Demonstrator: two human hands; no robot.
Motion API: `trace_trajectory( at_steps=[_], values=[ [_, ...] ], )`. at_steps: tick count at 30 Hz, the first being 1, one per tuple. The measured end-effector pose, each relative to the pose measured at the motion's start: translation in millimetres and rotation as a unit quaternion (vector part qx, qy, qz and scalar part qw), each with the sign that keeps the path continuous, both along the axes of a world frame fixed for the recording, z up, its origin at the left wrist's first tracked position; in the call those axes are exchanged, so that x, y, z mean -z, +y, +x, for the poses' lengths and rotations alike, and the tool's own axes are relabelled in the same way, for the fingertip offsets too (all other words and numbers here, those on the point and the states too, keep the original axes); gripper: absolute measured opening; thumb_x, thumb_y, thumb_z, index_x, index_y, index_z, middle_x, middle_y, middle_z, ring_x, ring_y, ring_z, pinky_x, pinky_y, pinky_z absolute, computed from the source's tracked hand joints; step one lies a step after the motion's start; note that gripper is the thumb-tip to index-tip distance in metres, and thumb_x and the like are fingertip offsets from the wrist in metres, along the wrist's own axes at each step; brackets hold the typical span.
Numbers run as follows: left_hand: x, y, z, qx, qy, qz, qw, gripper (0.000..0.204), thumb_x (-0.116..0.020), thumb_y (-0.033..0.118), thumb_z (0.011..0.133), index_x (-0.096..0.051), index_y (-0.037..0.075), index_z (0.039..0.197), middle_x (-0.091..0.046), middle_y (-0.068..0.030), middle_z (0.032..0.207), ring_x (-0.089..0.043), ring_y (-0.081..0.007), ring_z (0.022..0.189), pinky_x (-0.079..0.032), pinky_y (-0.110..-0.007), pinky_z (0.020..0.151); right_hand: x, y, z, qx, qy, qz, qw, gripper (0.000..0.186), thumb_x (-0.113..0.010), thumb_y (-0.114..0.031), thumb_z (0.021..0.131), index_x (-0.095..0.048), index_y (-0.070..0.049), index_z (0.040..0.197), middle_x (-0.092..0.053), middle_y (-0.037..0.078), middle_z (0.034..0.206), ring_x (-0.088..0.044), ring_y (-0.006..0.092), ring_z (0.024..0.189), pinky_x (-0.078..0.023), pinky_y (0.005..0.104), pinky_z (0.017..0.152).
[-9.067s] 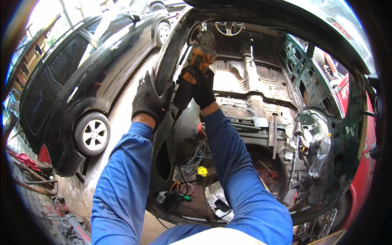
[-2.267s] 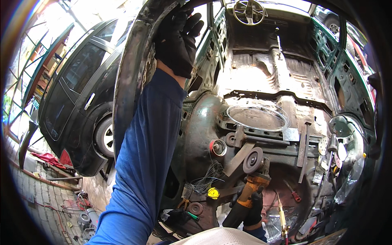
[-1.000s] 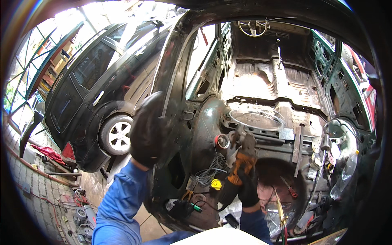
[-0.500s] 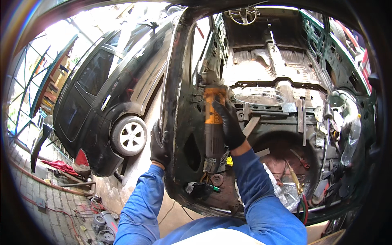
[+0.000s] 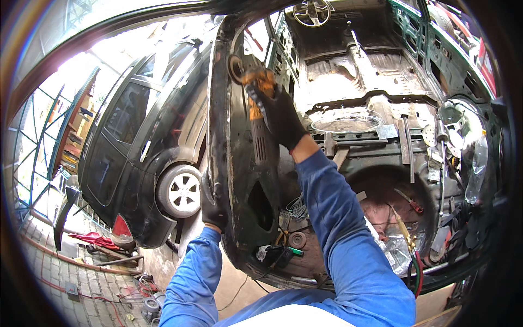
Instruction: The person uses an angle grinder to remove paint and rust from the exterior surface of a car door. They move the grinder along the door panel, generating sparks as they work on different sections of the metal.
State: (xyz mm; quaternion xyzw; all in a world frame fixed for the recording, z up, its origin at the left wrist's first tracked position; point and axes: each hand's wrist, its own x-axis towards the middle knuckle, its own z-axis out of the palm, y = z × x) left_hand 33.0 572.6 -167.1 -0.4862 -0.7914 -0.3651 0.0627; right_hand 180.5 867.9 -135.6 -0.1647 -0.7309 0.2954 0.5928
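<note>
My right hand (image 5: 280,117), in a black glove, is closed round the orange head of an angle grinder (image 5: 256,111). The tool's dark body hangs down toward me. Its round disc (image 5: 236,69) is up at the inner side of the stripped car's pillar (image 5: 219,82); whether it touches the metal I cannot tell. My left hand (image 5: 216,207), also gloved, rests against the outer edge of the car's side panel (image 5: 231,201), fingers stretched along it and thumb apart.
A dark car (image 5: 131,136) stands close on the left. In the stripped body lie a wire coil (image 5: 297,207), a torch with hoses (image 5: 403,231), a screwdriver (image 5: 415,205), metal strips (image 5: 404,144) and a plastic bottle (image 5: 477,169). A steering wheel (image 5: 313,12) is at the far end.
My right hand has carried the grinder up and left, tilting its head toward the pillar, and the disc has come into sight. My left hand stays on the panel edge. The view has shifted slightly.
</note>
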Motion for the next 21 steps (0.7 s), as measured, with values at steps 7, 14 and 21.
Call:
trace_trajectory(
  at_steps=[7, 14, 21],
  values=[
    [-8.2, 0.5, 9.3, -0.002, -0.030, 0.003, 1.000, 0.087, -0.050, 0.059, 0.113, -0.039, -0.011, 0.163, -0.051, -0.0311, 0.160, -0.049, -0.0421, 0.151, -0.033, -0.046, 0.128, 15.5, -5.5, 3.8, 0.002, -0.051, 0.045, 0.998, 0.053, -0.067, -0.004, 0.096, -0.069, -0.019, 0.147, -0.068, 0.031, 0.129, -0.069, 0.0477, 0.115, -0.058, 0.0534, 0.096],
    [-4.0, 0.3, 4.8, 0.003, -0.029, 0.008, 1.000, 0.078, -0.047, 0.055, 0.115, -0.044, -0.007, 0.162, -0.052, -0.0281, 0.162, -0.046, -0.0405, 0.154, -0.031, -0.047, 0.130, 24.1, -17.5, 0.8, -0.029, 0.015, -0.001, 0.999, 0.047, -0.072, -0.017, 0.099, -0.070, -0.021, 0.146, -0.065, 0.031, 0.124, -0.070, 0.0495, 0.110, -0.059, 0.0505, 0.097],
    [-5.0, 1.2, 3.2, 0.011, -0.007, 0.014, 1.000, 0.078, -0.044, 0.055, 0.115, -0.046, -0.009, 0.159, -0.054, -0.0315, 0.157, -0.049, -0.0450, 0.150, -0.033, -0.049, 0.128, -11.5, 20.2, -1.4, 0.009, -0.024, 0.008, 1.000, 0.044, -0.072, -0.015, 0.102, -0.067, -0.015, 0.145, -0.074, 0.024, 0.115, -0.074, 0.0398, 0.103, -0.060, 0.0454, 0.088]
  ],
)
